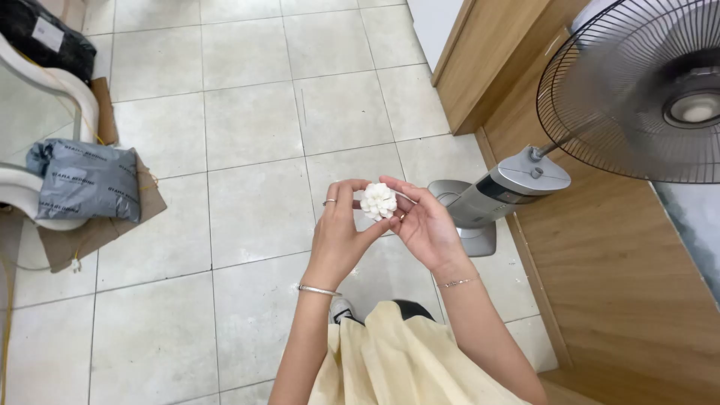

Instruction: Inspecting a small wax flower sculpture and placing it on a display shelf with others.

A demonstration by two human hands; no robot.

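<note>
A small white flower-shaped object (378, 200) with many petals sits between my two hands, held above a tiled floor. My left hand (341, 229), with a ring and a thin bangle, pinches its left side with thumb and fingers. My right hand (426, 225), wearing a thin bracelet, cups it from the right with the palm turned up and the fingertips on its petals. A thin wire or stem seems to run from the flower across my right fingers.
A standing fan (637, 90) with a grey base (480, 202) stands close on the right, beside a wooden wall panel (600, 262). At left are a grey plastic parcel (86, 180) on cardboard, a white chair (45, 82) and a black bag (45, 34).
</note>
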